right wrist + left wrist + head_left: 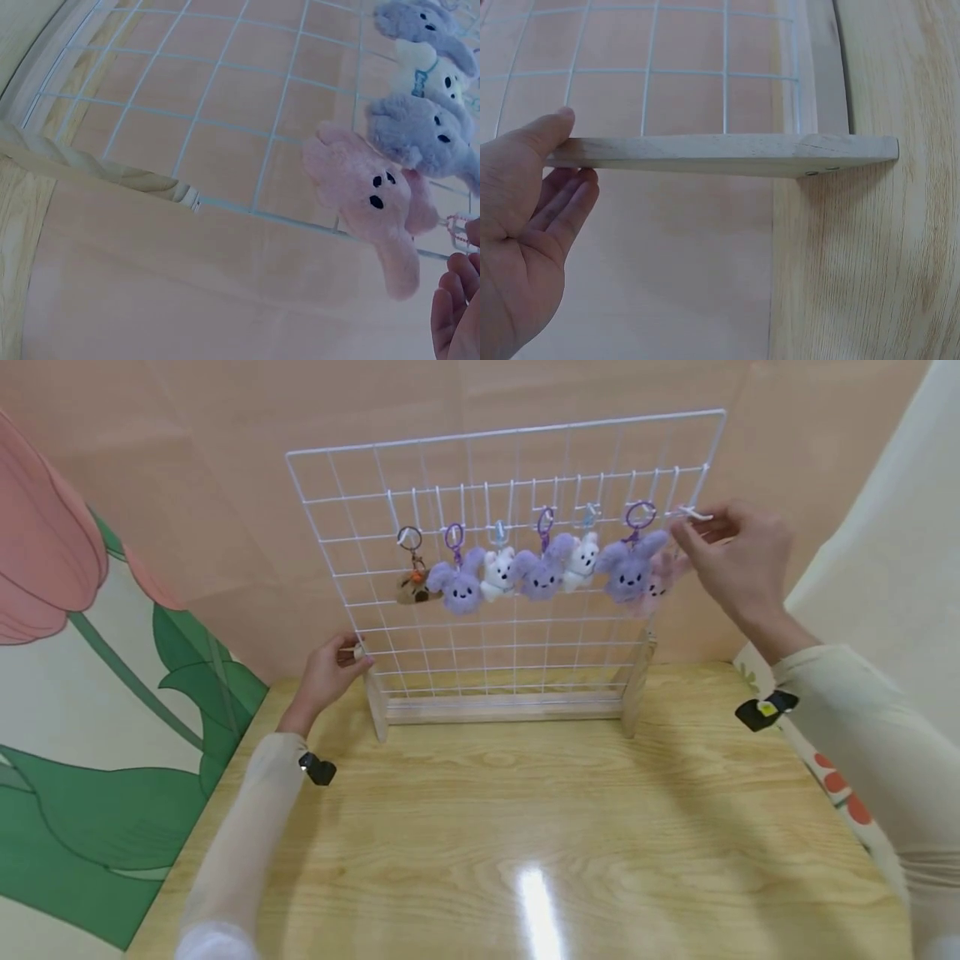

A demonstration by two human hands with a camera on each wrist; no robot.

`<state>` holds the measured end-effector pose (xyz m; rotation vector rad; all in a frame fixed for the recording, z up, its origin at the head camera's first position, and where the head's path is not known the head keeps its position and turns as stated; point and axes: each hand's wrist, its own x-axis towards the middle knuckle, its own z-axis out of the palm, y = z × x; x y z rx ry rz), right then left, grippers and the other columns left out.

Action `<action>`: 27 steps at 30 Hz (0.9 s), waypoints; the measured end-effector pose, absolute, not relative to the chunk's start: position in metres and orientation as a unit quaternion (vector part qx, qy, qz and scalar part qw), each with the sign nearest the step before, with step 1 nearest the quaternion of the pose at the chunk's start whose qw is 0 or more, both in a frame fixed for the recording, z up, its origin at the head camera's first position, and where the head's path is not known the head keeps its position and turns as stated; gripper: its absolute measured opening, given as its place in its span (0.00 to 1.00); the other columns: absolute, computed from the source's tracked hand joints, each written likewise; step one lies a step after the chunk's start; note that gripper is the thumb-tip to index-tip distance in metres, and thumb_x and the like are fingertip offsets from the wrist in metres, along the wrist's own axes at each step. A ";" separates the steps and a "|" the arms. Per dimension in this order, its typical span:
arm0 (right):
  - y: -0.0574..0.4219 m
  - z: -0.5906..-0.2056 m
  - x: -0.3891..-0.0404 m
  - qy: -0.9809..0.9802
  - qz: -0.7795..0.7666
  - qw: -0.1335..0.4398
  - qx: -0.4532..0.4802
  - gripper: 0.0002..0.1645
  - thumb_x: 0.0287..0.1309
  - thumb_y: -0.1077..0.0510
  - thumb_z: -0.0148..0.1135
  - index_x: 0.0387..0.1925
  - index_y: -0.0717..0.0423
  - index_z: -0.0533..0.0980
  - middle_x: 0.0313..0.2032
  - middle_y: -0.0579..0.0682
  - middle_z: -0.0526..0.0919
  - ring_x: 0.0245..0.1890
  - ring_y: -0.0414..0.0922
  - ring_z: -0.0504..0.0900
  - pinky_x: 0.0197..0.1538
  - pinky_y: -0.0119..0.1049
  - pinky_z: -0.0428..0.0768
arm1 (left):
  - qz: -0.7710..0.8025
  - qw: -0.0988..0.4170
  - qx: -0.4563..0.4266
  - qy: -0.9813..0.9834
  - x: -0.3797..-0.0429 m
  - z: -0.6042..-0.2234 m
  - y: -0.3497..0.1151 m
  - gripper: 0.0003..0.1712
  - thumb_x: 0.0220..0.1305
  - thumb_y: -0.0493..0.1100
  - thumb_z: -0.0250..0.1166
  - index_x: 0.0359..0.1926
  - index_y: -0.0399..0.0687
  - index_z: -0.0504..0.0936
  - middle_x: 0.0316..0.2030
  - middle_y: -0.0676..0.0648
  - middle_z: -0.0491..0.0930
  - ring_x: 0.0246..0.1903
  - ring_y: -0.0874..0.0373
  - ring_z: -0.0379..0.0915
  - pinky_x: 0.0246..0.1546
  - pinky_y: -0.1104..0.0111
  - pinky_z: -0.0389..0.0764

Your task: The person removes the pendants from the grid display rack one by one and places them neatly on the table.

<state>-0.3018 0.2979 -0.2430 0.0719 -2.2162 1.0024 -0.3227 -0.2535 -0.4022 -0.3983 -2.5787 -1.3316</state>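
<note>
1. We see a white wire grid (505, 433) standing up in a wooden stand (502, 708) on a table (480, 810).
2. Our left hand (330, 675) is at the grid's left edge, low down. Its thumb and fingers pinch the top of the stand's left leg (720, 154), thumb on one side and fingers on the other.
3. Our right hand (750, 552) is at the grid's right edge, up high. Its fingers are bent, with the thumb near them, by the tip of a white hook (699, 514) and the small ring (457, 225) of the pink toy (367, 187). We cannot tell if they pinch the hook, the ring or both.
4. The pink toy is fluffy and hangs by the grid's right edge, just beside a purple toy (628, 572).
5. More toys are in a row in front of the grid. Going toward its left edge we find a white toy (581, 562), another purple one (540, 575), another white one (498, 574), a third purple one (459, 587) and a little brown toy (416, 589).
6. Behind the grid is a peach backdrop (225, 443). Well to the grid's left is a big tulip picture (45, 552).
</note>
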 end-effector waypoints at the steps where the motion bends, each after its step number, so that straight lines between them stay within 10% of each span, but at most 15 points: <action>1: 0.297 -0.243 -0.302 -0.854 0.387 0.347 0.027 0.26 0.60 0.46 0.73 0.49 0.62 0.84 0.38 0.37 0.89 0.28 0.20 0.77 0.33 0.13 0.74 | -0.450 0.105 -0.135 -0.876 -0.323 -0.402 -0.254 0.29 0.68 0.41 0.71 0.63 0.31 0.74 0.57 0.29 0.78 0.55 0.35 0.79 0.59 0.50 0.82; 11: 0.293 -0.241 -0.302 -0.854 0.371 0.364 0.016 0.24 0.64 0.45 0.69 0.46 0.62 0.86 0.42 0.52 0.90 0.26 0.19 0.76 0.32 0.13 0.75 | -0.443 0.099 -0.132 -0.881 -0.323 -0.403 -0.254 0.28 0.67 0.39 0.71 0.64 0.33 0.74 0.57 0.29 0.78 0.56 0.35 0.79 0.60 0.50 0.81; 19: 0.295 -0.239 -0.302 -0.842 0.383 0.379 0.017 0.19 0.64 0.48 0.67 0.44 0.61 0.87 0.28 0.25 0.81 0.25 0.22 0.76 0.30 0.17 0.74 | -0.440 0.097 -0.134 -0.883 -0.324 -0.402 -0.254 0.28 0.68 0.42 0.71 0.64 0.34 0.74 0.58 0.29 0.78 0.56 0.35 0.79 0.60 0.50 0.82; 27: 0.293 -0.239 -0.298 -0.821 0.394 0.411 0.041 0.18 0.64 0.50 0.67 0.42 0.62 0.87 0.27 0.23 0.79 0.27 0.23 0.77 0.35 0.16 0.76 | -0.444 0.097 -0.132 -0.881 -0.325 -0.401 -0.254 0.29 0.67 0.40 0.71 0.64 0.32 0.74 0.56 0.29 0.79 0.57 0.37 0.78 0.60 0.52 0.81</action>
